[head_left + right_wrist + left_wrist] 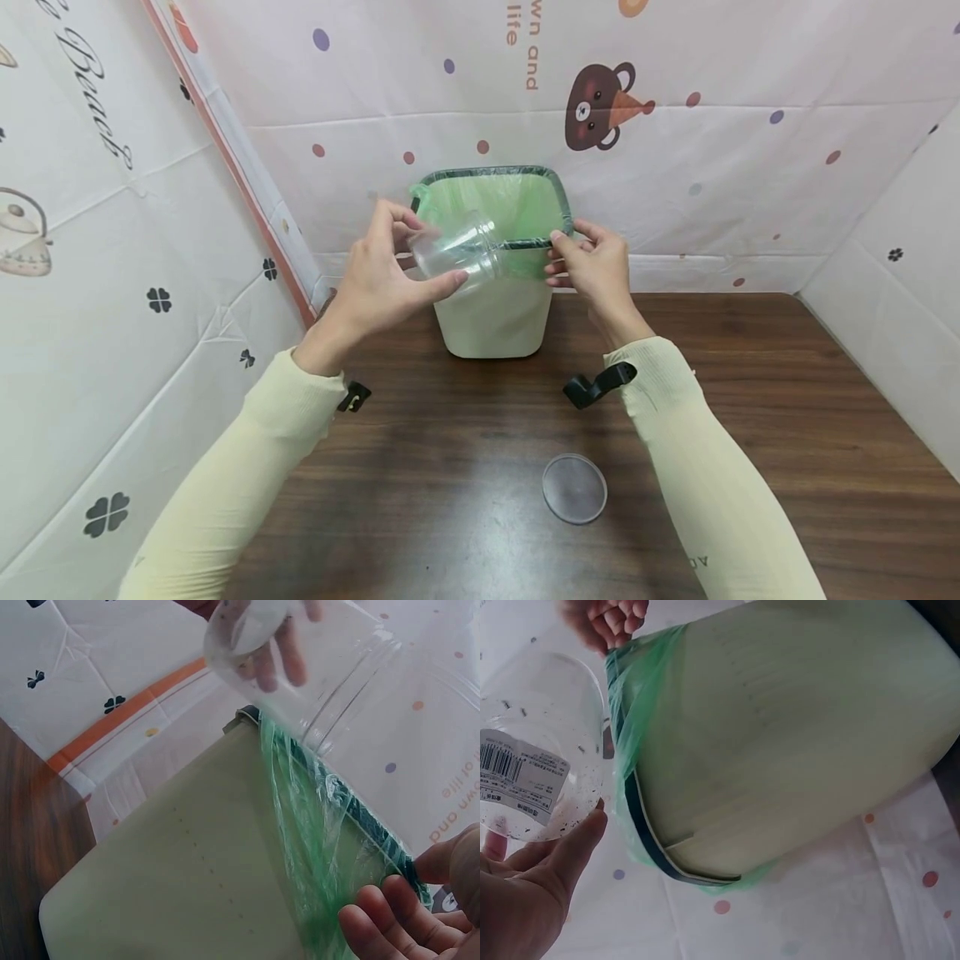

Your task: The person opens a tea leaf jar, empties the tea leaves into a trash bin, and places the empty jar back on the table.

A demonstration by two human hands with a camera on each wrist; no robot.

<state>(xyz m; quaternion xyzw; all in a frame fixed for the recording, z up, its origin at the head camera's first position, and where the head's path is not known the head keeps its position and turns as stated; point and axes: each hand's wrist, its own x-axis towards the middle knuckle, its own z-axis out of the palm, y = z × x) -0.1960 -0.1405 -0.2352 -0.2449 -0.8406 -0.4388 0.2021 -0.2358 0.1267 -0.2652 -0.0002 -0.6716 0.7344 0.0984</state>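
A clear plastic jar (459,252) is held tilted in my left hand (381,271), its mouth toward the bin. In the left wrist view the jar (544,750) bears a white barcode label (521,776) and small dark specks. The cream trash bin (493,317) stands upright on the table, lined with a green bag (517,204) folded over its dark rim. My right hand (596,267) pinches the bin's front right rim with the bag, thumb on top and fingers outside. Nearer me, a round clear lid (574,489) lies flat on the table.
The brown wooden table (450,433) reaches back to a patterned cloth wall (720,192) behind the bin. Another cloth wall (195,367) runs along the left side. A black strap mount (600,385) sits at the right wrist.
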